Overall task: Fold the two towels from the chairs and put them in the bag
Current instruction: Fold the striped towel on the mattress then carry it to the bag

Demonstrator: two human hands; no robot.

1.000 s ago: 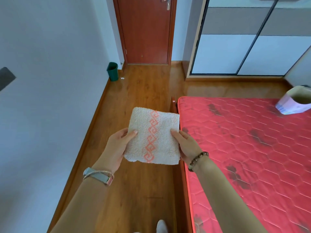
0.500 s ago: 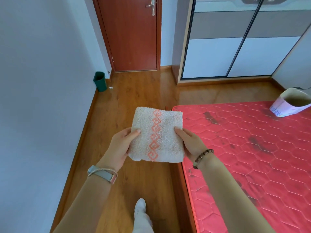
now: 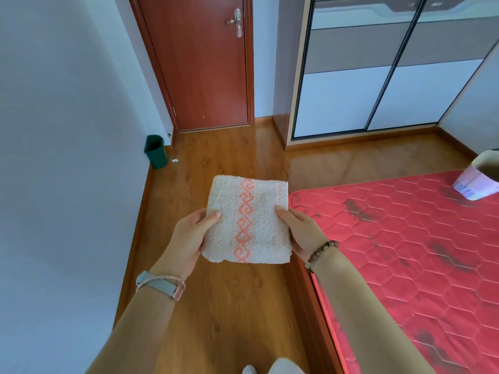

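Towels in view: one folded towel (image 3: 247, 220), white with an orange diamond band, held mid-frame above the wooden floor (image 3: 216, 306).
Left hand (image 3: 189, 238): thumb pressed on top of the towel's left edge, fingers hidden underneath.
Right hand (image 3: 302, 233): pinches the right edge the same way.
Edges: red mattress (image 3: 405, 252) begins just right of the towel; open floor ahead.
Bag (image 3: 479, 176): one, right edge of frame, on the mattress; contents cannot be told.
Bin (image 3: 156, 151): one, green, upper left by the wall.
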